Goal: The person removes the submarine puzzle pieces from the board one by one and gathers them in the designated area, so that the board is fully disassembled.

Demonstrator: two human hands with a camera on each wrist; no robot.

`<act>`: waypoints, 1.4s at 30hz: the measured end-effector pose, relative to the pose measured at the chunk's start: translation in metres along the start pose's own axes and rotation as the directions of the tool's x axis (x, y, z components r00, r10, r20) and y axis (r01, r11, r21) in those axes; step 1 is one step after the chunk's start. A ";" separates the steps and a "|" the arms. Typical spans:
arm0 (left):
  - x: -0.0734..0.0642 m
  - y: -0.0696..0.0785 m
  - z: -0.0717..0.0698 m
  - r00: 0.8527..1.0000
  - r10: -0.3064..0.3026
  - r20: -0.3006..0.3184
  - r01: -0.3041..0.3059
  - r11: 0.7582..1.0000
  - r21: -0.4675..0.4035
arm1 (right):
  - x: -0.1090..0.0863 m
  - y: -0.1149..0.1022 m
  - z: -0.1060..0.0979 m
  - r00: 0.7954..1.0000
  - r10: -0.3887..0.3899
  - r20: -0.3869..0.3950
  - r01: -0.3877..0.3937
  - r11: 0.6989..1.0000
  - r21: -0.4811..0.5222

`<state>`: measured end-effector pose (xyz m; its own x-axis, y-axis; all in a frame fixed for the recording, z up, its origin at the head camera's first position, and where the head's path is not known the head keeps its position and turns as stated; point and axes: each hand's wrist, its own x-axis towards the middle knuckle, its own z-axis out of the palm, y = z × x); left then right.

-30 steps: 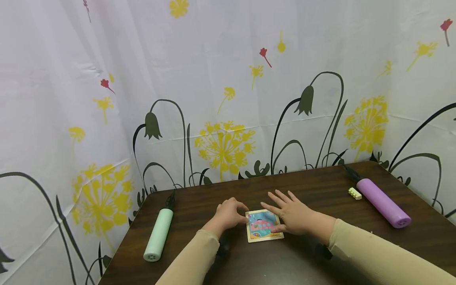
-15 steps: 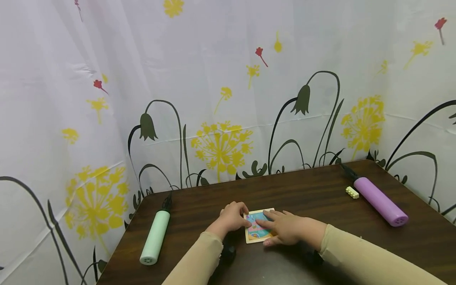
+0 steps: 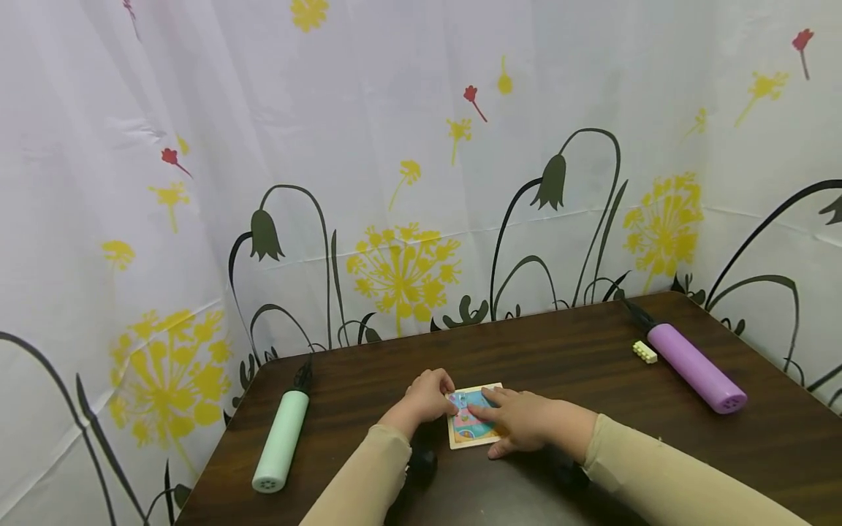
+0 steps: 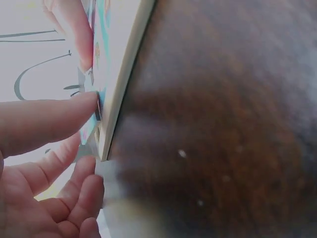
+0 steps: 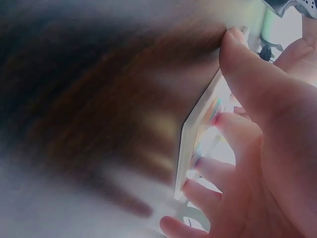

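A small square picture puzzle (image 3: 468, 432) with a pale wooden frame lies on the brown table. At its left edge my left hand (image 3: 424, 400) pinches a thin puzzle piece (image 4: 88, 130) between thumb and index finger; the piece tilts up at the frame's edge in the left wrist view, and the other fingers curl loosely. My right hand (image 3: 526, 420) lies over the puzzle's right side with fingers spread, fingertips on the picture and thumb at the near edge. In the right wrist view the board's wooden edge (image 5: 186, 144) shows below those fingers. The right hand hides part of the picture.
On the left lies a mint-green hand pump (image 3: 283, 440) with a black nozzle. A purple pump (image 3: 696, 367) lies at the right, next to a pale yellow toy brick (image 3: 645, 352). Behind the table (image 3: 368, 365) hangs a flower-print curtain (image 3: 421, 109).
My right hand has come down from above the puzzle and moved left onto it. The left thumb has shifted slightly over the puzzle's left edge. The head view has turned a little to the right.
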<state>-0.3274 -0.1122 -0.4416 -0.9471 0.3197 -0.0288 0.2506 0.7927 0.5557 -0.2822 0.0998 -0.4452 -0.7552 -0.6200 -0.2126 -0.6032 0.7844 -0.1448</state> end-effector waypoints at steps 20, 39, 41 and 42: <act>0.010 -0.048 -0.044 0.970 -0.160 -0.184 0.102 0.951 -0.291 | 0.000 -0.001 -0.005 0.999 0.024 0.029 -0.025 0.999 0.038; -0.003 -0.118 -0.076 0.909 -0.367 -0.198 0.336 0.926 -0.173 | 0.000 0.000 -0.004 0.999 0.031 0.020 -0.031 0.998 0.045; -0.003 -0.117 -0.074 0.903 -0.371 -0.218 0.342 0.926 -0.161 | 0.000 0.000 -0.004 0.999 0.036 0.022 -0.037 0.999 0.039; -0.003 -0.116 -0.072 0.898 -0.373 -0.233 0.345 0.926 -0.151 | 0.001 0.001 -0.004 0.999 0.037 0.024 -0.037 0.999 0.034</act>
<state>-0.3681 -0.2427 -0.4461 -0.9908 -0.1298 -0.0393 -0.1254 0.7661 0.6304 -0.2840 0.0998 -0.4414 -0.7705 -0.5903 -0.2406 -0.5655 0.8072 -0.1693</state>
